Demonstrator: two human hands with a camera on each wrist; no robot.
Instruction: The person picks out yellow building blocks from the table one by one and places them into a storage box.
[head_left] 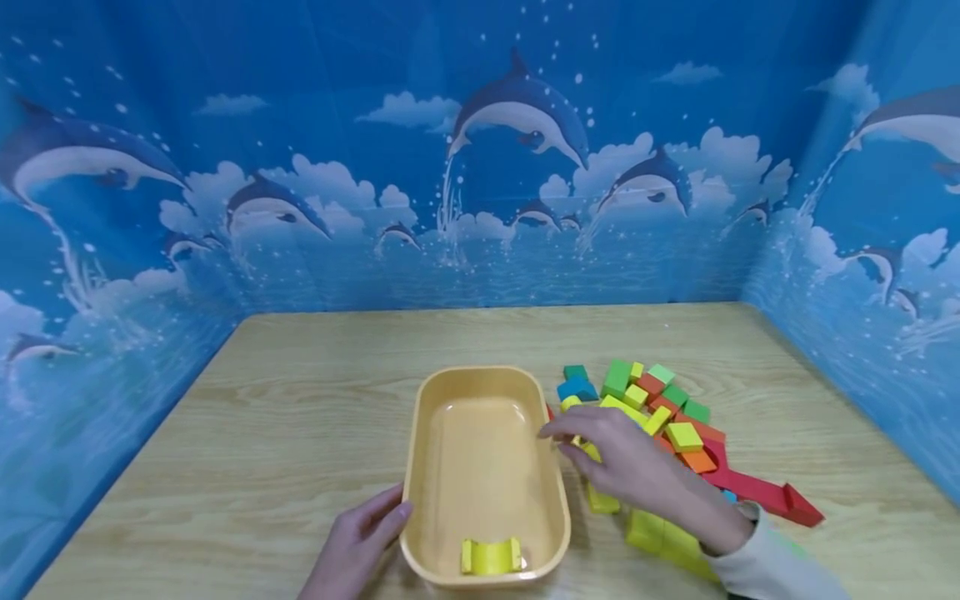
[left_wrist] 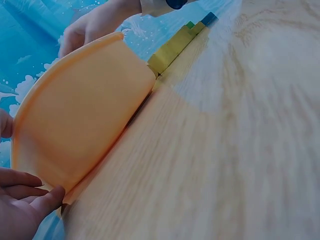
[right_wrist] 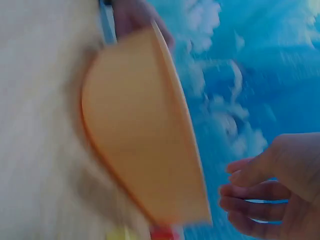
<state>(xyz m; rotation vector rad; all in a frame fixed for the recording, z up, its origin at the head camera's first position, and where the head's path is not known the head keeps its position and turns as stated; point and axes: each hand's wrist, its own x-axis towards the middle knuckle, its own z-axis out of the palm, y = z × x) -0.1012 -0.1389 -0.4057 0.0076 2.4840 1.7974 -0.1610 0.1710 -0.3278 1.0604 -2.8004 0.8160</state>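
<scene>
A tan plastic tub (head_left: 480, 450) sits on the table, with one yellow arch-shaped block (head_left: 491, 557) in its near end. My left hand (head_left: 362, 537) holds the tub's left side, thumb at the rim; in the left wrist view its fingers (left_wrist: 22, 192) touch the outer wall. Over the tub's right rim is my right hand (head_left: 626, 458), fingers loosely bent. Nothing shows in that hand (right_wrist: 270, 195) in the right wrist view, where it is apart from the tub's wall. Part of a pile of coloured blocks (head_left: 682, 437) is hidden behind the right hand and forearm.
Red blocks (head_left: 757, 490) stretch to the right from the pile, and yellow blocks (head_left: 663, 537) lie near the right forearm. The wooden table (head_left: 315, 400) is bordered by blue dolphin-print curtains (head_left: 480, 275) at the back and sides.
</scene>
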